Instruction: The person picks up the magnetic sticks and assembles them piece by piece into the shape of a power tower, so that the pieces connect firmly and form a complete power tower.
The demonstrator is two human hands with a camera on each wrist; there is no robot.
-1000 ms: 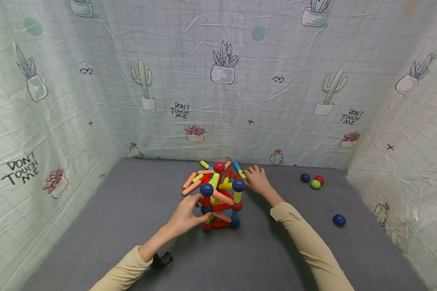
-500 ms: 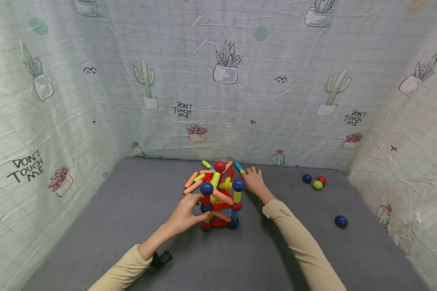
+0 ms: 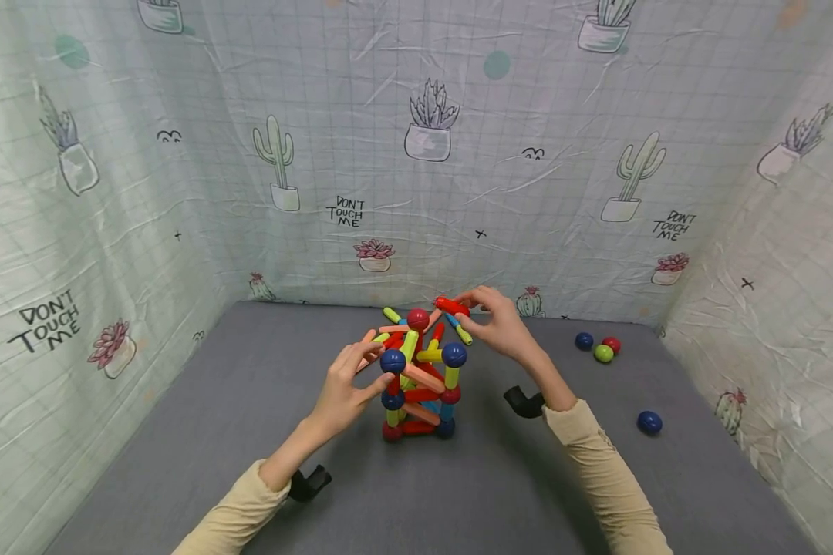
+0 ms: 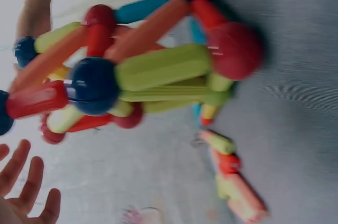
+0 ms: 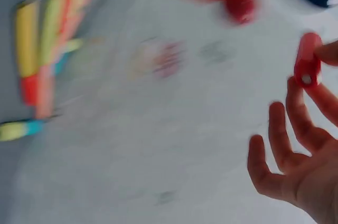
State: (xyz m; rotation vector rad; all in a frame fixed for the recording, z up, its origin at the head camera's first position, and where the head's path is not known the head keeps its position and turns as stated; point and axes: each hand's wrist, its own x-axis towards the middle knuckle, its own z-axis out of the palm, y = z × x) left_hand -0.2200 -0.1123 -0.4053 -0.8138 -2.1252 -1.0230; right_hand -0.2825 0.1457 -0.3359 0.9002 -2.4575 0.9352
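Note:
A tower of coloured magnetic sticks and balls stands on the grey table, also large in the left wrist view. Beside its left side, my left hand has its fingers spread near the upper-left blue ball. The left wrist view shows these fingers apart and holding nothing; whether the thumb touches the tower cannot be told. My right hand, raised behind the tower to the right, pinches a red magnetic stick between thumb and fingers. One end of that stick faces the right wrist camera.
Loose sticks in several colours lie behind the tower. On the right are a dark blue ball, a red ball and a green ball, with another blue ball nearer. A patterned cloth hangs behind.
My right hand has picked up a red stick from the pile and lifted it. My left hand has let go of the tower's middle blue ball and moved up.

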